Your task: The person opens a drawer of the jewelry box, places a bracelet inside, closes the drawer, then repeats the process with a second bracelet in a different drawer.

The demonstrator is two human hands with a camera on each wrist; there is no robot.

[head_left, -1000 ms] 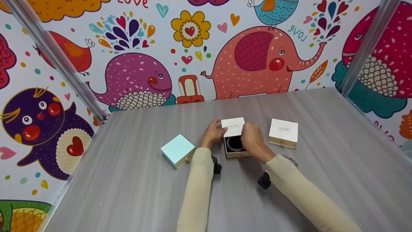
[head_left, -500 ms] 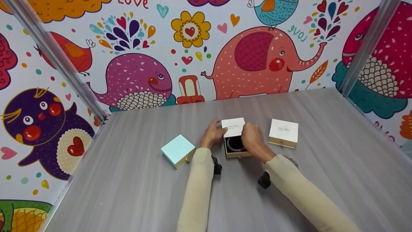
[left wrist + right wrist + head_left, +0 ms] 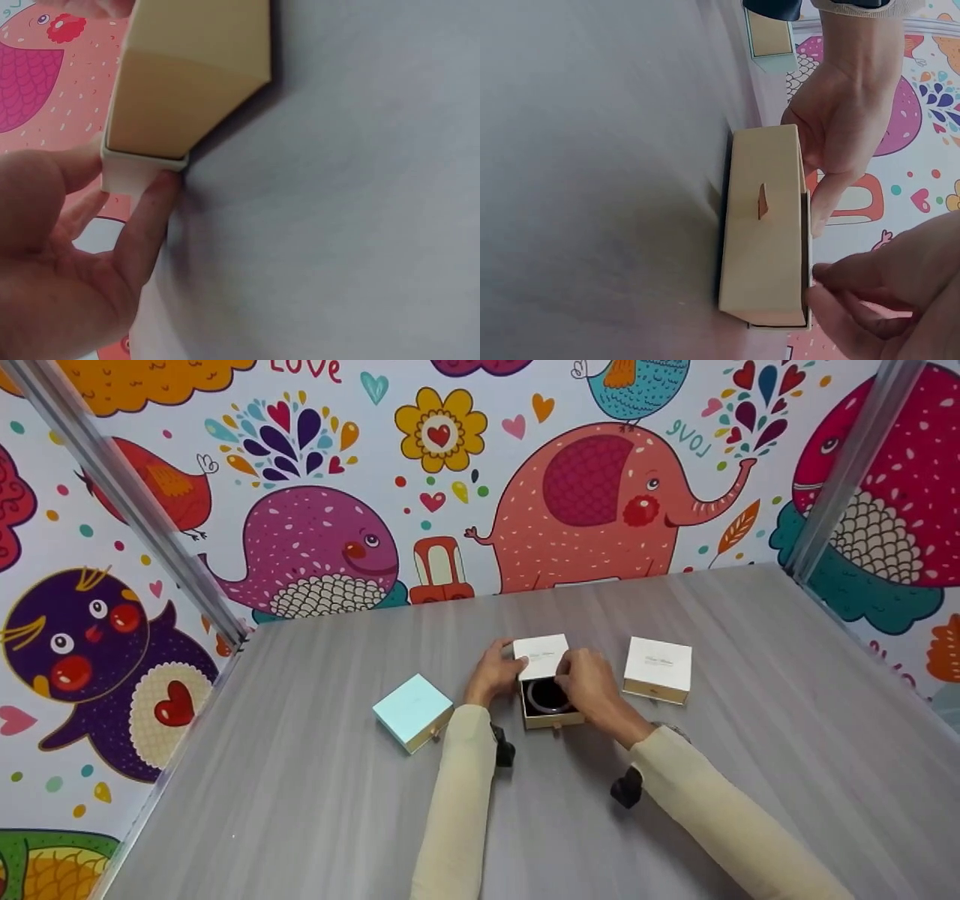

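Note:
A bracelet box with a white sleeve (image 3: 541, 654) stands mid-table, its gold drawer (image 3: 551, 723) slid out toward the person. Inside the black lining lies a dark ring-shaped bangle (image 3: 545, 706). My left hand (image 3: 493, 671) grips the sleeve from the left; the left wrist view shows its thumb and fingers around the sleeve's white end (image 3: 139, 171). Bent over the right side of the drawer, my right hand (image 3: 596, 690) has its fingertips at the sleeve's front edge. In the right wrist view its thumb and forefinger (image 3: 851, 274) nearly meet there; whether they pinch anything is hidden.
To the left sits a light-blue box (image 3: 414, 710), turned at an angle. A second white box (image 3: 658, 667) with a gold front stands to the right. Behind the grey table (image 3: 322, 810) rises a wall with cartoon animals.
My right hand has drawn back slightly and its fingers have come up from inside the drawer to the sleeve's edge. More of the bangle shows. The left hand keeps its grip.

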